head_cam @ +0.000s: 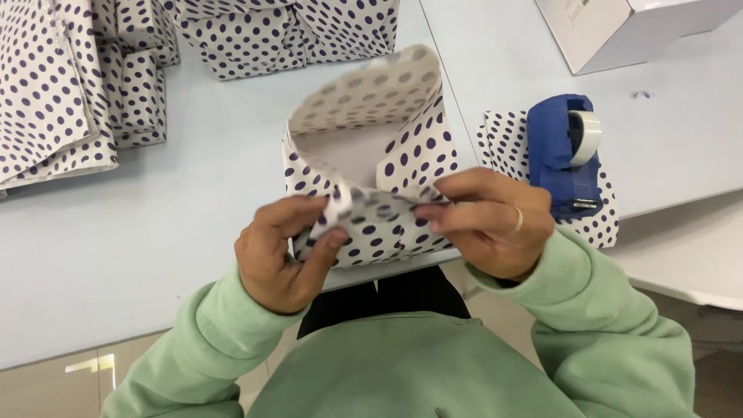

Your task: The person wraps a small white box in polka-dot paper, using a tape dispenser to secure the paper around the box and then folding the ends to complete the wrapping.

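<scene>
A piece of white paper with dark blue dots is folded into an open box-like shape and held up above the near table edge. My left hand pinches its lower left flap between thumb and fingers. My right hand, with a ring on one finger, grips the lower right edge. The plain white inside of the paper faces me. Both sleeves are light green.
A blue tape dispenser rests on a dotted sheet to the right. Several dotted wrapped parcels lie at the back left, another dotted parcel at the back centre. A white box stands far right on the pale table.
</scene>
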